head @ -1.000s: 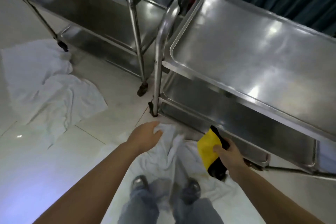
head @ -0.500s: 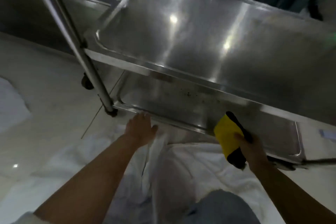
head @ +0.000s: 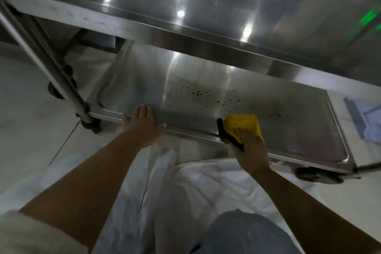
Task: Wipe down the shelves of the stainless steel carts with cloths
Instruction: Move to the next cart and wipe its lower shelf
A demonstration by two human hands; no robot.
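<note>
Two hands at the lower shelf [head: 185, 80] of a steel cart [head: 206, 33], seen from above. Left hand [head: 142, 123] flat on the front rim of that shelf, near the left post [head: 41, 55], fingers [head: 142, 109] straight and close together, thumb spread to the right, holding nothing. Right hand [head: 250, 146] pressing a yellow cloth [head: 242, 126] on the shelf, just inside the front rim, right of the middle; fingers laid over the cloth, slightly bent, not clearly closed around it. Cloth yellow on top with a black edge at its left and near side, partly over the rim. Brown spots [head: 206, 90] scattered on the shelf surface behind the cloth, a little apart from it, running toward the right. Upper shelf [head: 226, 2] above, shiny, with bright light reflections. Caster [head: 91, 127] under the left post, another wheel [head: 315, 174] at the right front corner. White sheet [head: 206, 181] spread on the floor [head: 26, 130] between the person and the cart, reaching under the front rim. Knee in grey trousers [head: 243, 233] at the bottom of the view. Bluish cloth [head: 369, 119] lying on the floor right of the cart, well apart from the hands.
</note>
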